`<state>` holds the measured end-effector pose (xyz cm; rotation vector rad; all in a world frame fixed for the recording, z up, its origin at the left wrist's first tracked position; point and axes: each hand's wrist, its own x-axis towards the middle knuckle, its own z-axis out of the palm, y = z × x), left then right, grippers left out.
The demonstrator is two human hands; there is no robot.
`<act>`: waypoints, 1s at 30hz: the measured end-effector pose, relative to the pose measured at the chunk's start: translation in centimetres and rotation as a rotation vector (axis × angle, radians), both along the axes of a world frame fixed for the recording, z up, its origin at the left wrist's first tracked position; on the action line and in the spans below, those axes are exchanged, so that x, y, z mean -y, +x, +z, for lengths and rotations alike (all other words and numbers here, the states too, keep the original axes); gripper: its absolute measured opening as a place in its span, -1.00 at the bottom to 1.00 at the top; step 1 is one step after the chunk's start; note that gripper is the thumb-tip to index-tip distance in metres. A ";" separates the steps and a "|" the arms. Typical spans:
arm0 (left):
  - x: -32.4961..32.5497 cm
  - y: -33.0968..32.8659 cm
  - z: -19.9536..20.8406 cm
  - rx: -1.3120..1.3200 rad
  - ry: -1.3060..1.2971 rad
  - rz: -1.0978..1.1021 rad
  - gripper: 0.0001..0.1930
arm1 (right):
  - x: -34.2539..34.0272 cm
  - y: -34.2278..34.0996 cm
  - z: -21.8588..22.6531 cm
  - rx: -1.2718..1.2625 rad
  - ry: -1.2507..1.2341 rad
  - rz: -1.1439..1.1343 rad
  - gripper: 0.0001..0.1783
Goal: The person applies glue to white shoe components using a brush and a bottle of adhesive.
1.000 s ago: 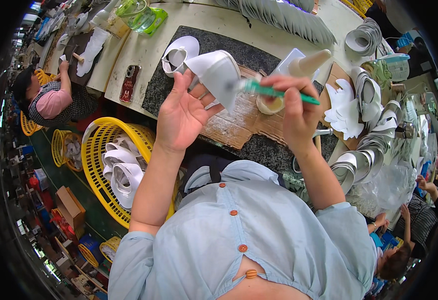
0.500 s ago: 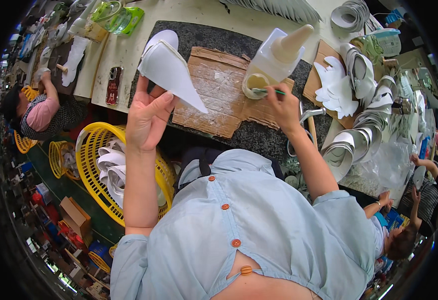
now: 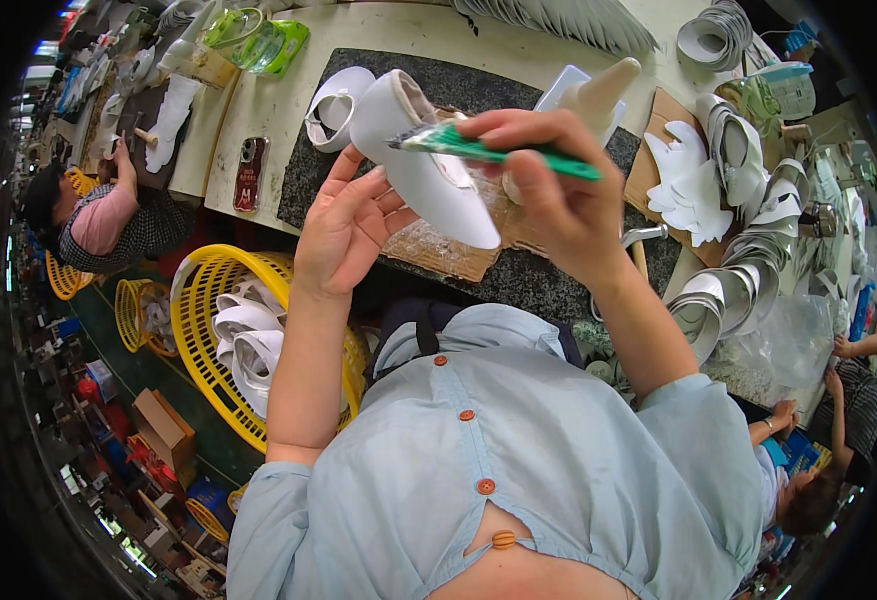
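Observation:
A pointed white shoe upper is held by my left hand, whose thumb and fingers grip its left edge above the board. My right hand closes on a green-handled brush. The dark bristle end lies over the upper's opening; I cannot tell whether it touches. Behind my right hand stands a translucent white glue bottle with a cone-shaped top, its lower part hidden. Underneath is a stained cardboard sheet on a dark speckled board. A looped white piece shows left of the upper.
A yellow basket of white uppers stands at my left, below a dark red phone. Stacked white uppers and cut white pieces lie to the right. A hammer is near my right wrist. Co-workers sit on both sides.
My right hand has lifted the brush out of the glue bottle's opening and brought it left over the upper. My left hand has moved right and turned the upper.

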<state>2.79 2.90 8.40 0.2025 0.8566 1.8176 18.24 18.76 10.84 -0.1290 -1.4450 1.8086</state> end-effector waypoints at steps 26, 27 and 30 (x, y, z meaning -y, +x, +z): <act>1.8 -1.4 -2.2 0.226 0.241 0.028 -0.70 | -0.1 1.4 -2.1 0.077 -0.393 0.084 -0.69; 1.6 -1.2 -2.1 0.201 0.222 0.024 -0.70 | 0.4 1.5 -2.0 0.200 -0.318 0.093 -0.70; 1.5 -1.2 -2.4 0.183 0.202 0.074 -0.70 | 0.9 1.8 -1.6 0.301 0.024 0.016 -0.71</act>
